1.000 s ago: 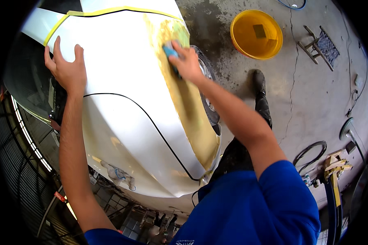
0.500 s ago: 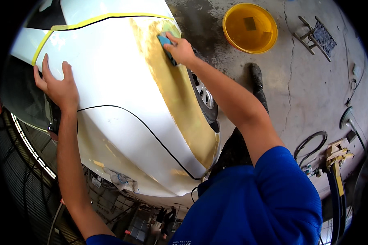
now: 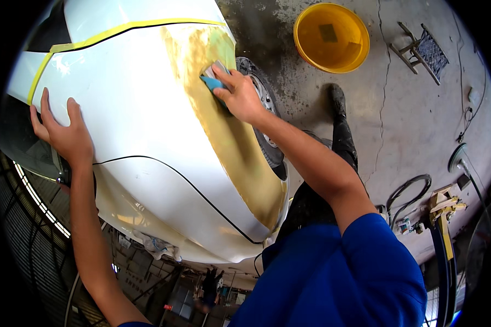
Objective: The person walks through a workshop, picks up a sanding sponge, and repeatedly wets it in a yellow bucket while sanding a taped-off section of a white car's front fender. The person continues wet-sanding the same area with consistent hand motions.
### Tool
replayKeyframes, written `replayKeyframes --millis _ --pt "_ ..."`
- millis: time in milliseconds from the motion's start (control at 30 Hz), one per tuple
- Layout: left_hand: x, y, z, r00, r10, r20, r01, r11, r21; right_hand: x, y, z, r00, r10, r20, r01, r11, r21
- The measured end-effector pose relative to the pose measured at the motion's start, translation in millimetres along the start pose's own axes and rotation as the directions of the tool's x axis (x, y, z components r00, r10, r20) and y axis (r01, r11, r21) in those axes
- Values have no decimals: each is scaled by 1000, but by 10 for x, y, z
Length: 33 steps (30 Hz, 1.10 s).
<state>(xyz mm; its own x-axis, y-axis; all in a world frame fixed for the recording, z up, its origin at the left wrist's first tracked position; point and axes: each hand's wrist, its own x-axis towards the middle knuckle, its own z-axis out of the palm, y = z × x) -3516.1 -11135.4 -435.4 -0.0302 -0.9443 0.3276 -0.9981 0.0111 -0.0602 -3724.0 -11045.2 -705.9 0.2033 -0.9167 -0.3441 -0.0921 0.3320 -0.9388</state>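
Observation:
A white car body panel (image 3: 131, 103) spreads out below me, with a sanded tan patch (image 3: 237, 163) along its right side above the wheel (image 3: 267, 98). My right hand (image 3: 243, 101) grips a blue sanding block (image 3: 211, 83) with a greyish sheet on it and rests it on the upper part of this patch. Part of the block is hidden under the fingers. At the panel's left edge, my left hand (image 3: 68, 133) lies with fingers spread on the white paint, holding nothing. Yellow masking tape (image 3: 114, 31) borders the panel at the far side and upper left.
On the concrete floor at the far right stands a yellow tub (image 3: 333, 60) with a dark square piece in it. Beyond it is a small stool (image 3: 424, 52). A black hose (image 3: 406, 196) and a stand (image 3: 447, 240) are at the right. A crumpled cloth (image 3: 157, 245) lies near the car's front.
My right hand and the sanding block have come nearer to me along the tan patch, and the block has turned. My left hand remains spread on the panel; the view has shifted slightly.

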Motion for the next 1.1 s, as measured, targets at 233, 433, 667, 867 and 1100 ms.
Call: replayKeyframes --millis 233,433,667,867,1100 --pt "14 33 6 1000 7 22 -9 997 75 116 -1 11 994 109 -6 -109 994 -25" --pt "48 94 36 997 73 19 -75 984 161 599 122 -200 970 244 -7 -244 969 40" --pt "-4 42 -34 1000 24 -6 -24 999 38 -447 -600 116 998 -49 -36 51 997 57" --pt "27 65 60 1000 12 6 -12 1000 -4 694 -243 -3 817 555 -154 -547 832 94" --pt "-1 47 11 998 57 -21 -56 998 23 547 -339 124 955 233 -184 -226 972 59"
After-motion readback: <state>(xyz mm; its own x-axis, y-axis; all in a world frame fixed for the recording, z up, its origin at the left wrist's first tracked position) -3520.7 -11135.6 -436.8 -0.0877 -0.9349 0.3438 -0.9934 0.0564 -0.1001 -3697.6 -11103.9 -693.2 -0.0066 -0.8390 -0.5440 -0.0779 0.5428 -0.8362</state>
